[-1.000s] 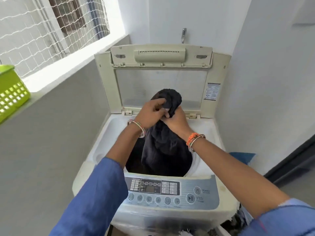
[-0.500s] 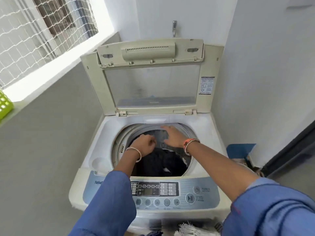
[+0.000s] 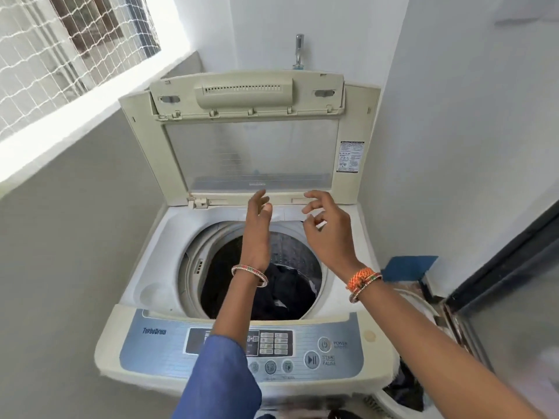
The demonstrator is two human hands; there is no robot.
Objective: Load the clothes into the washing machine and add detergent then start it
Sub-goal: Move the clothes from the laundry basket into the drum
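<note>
With my left hand (image 3: 257,225) and right hand (image 3: 328,234) raised empty, fingers loose, above the drum where the dark clothes (image 3: 281,285) lay, I judged tamping them flat wise before detergent.

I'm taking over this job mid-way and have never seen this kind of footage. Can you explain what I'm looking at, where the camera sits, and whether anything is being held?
There is one view, from a camera worn on a person's head, looking forward and down. No robot is involved: the two arms in blue sleeves are the person's own.

In front stands a top-loading washing machine with its lid raised upright at the back. Dark clothes lie down in the drum.

The left hand and right hand hang above the drum opening, near the lid's hinge. Both have loose fingers and hold nothing.

The control panel, with a START/PAUSE button, is at the near edge. A tap sits on the wall behind. No detergent shows in the picture.
</note>
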